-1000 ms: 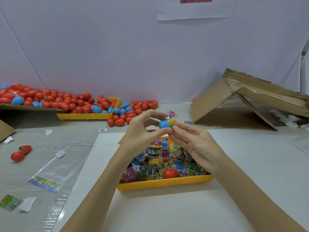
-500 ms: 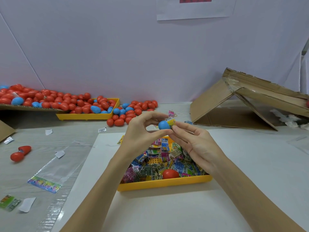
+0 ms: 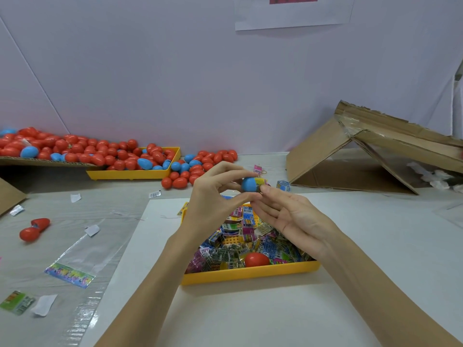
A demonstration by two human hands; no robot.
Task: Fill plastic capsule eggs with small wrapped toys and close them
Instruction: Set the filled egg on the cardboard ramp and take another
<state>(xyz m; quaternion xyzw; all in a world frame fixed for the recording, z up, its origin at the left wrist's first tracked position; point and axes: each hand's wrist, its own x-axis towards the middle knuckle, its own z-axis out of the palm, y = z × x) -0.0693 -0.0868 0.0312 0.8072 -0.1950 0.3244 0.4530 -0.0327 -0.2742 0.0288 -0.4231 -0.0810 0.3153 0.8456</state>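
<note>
My left hand (image 3: 213, 196) pinches a blue capsule egg half (image 3: 248, 184) between thumb and fingers, above the near yellow tray (image 3: 250, 272). A yellow wrapped toy (image 3: 261, 182) sticks out of the half's open side. My right hand (image 3: 288, 216) meets it from the right, its fingertips at the toy, palm turned up. The tray below holds several colourful wrapped toys (image 3: 240, 236) and one red egg (image 3: 256, 259).
A second yellow tray (image 3: 132, 174) and a cardboard sheet at back left carry several red and blue eggs (image 3: 100, 154). An open red egg (image 3: 33, 227) and plastic bags (image 3: 75, 261) lie left. A collapsed cardboard box (image 3: 363, 151) stands at right.
Both hands stay nearly in place above the tray; the right fingertips have pressed the yellow toy slightly further against the blue half.
</note>
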